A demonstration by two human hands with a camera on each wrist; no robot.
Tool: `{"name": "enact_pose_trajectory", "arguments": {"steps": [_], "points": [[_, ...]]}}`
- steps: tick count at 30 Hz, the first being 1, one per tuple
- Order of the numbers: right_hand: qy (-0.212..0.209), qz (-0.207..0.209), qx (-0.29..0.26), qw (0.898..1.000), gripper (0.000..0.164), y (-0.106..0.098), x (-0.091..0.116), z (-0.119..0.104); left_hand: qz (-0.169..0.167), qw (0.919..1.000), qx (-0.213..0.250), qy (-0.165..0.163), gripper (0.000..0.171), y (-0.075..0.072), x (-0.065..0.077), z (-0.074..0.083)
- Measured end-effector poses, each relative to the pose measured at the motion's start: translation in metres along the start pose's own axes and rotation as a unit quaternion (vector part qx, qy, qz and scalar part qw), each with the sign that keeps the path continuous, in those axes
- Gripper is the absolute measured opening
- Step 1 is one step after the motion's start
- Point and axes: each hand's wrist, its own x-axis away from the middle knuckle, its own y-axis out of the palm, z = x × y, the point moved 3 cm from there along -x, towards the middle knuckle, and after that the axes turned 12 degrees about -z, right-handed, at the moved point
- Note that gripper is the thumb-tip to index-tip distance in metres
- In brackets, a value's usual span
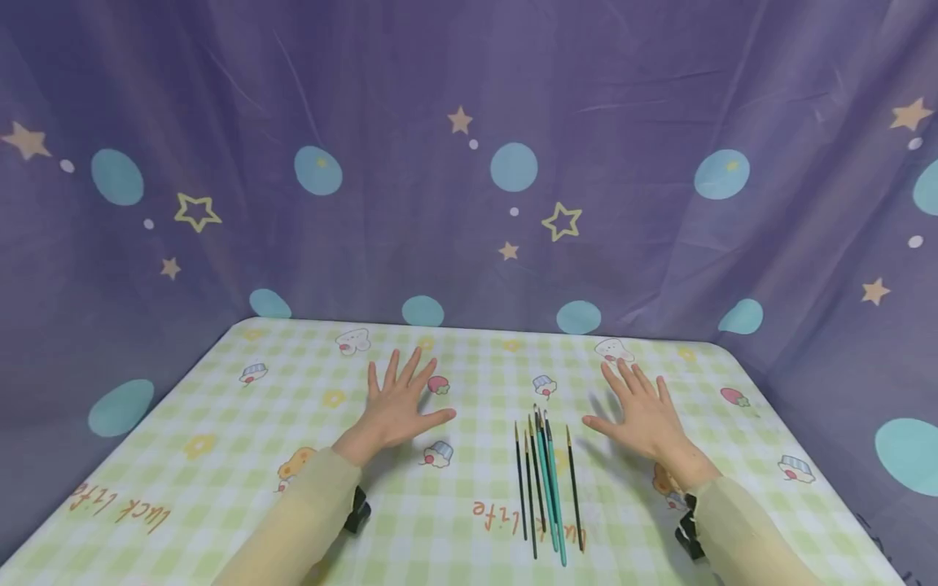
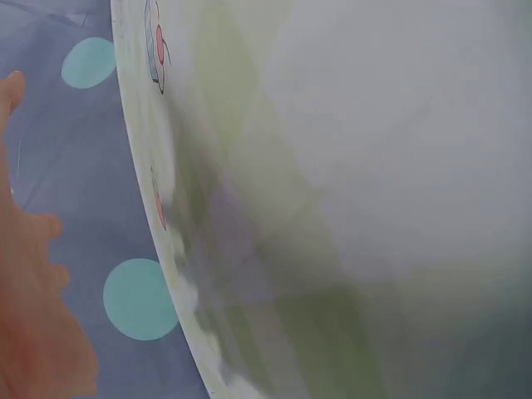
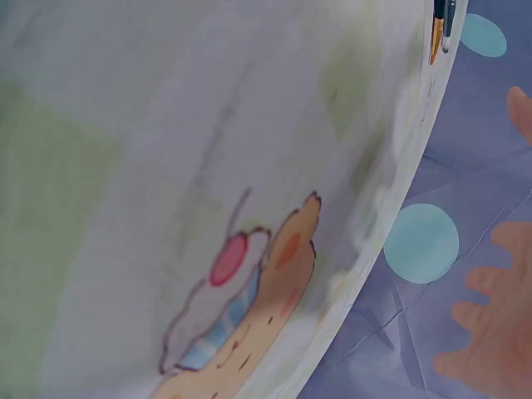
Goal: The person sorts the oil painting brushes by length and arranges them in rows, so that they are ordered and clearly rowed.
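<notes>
Purple curtain (image 1: 410,73) fills the back and sides, printed with teal ovals, stars and white dots. Counter (image 1: 484,330) in front, rounded far corners, under a green-and-white checked tablecloth (image 1: 410,529) with cupcake, strawberry, flower and "luck life" prints. Two pale yellow-green sleeves (image 1: 293,521) come in from the near edge, one per side. Left hand (image 1: 399,411): wide, fingers spread, thumb out toward the middle, holding nothing. Right hand (image 1: 648,419): same, fingers fanned, thumb pointing inward, nothing held; it looks raised, shadow on the cloth beside it. Paintbrushes (image 1: 556,488) lie on the cloth between the hands, nearer the right one, touching neither; bristles point to the far side, handles toward the person. Most handles black, two teal (exact count hard, the middle ones overlap). One black brush (image 1: 575,488) sits a little apart on the right. Right wrist view catches a few brush tips at its top edge. Black wrist pieces (image 1: 357,511) show by both sleeves, details unclear
</notes>
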Motion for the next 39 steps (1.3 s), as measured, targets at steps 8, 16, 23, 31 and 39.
{"name": "enact_pose_trajectory", "arguments": {"steps": [8, 16, 23, 31, 39], "points": [[-0.006, 0.001, -0.005, 1.0, 0.092, 0.0, -0.002, -0.003, 0.002, 1.0, 0.007, 0.005, 0.09, 0.0, 0.0, 0.001], [-0.016, 0.007, -0.005, 1.0, 0.09, 0.002, -0.002, -0.01, 0.009, 0.9998, 0.014, 0.006, 0.089, -0.001, 0.003, 0.002], [-0.015, -0.015, -0.011, 1.0, 0.09, 0.004, 0.001, -0.016, 0.012, 0.9991, 0.037, 0.016, 0.087, 0.0, 0.006, 0.009], [-0.024, -0.039, -0.027, 0.999, 0.087, 0.006, 0.004, -0.026, -0.005, 0.9981, 0.025, 0.056, 0.081, 0.003, 0.006, 0.024], [-0.01, -0.067, -0.074, 0.995, 0.075, 0.01, 0.006, -0.038, -0.009, 0.9971, 0.041, 0.063, 0.075, 0.01, 0.009, 0.038]]}}
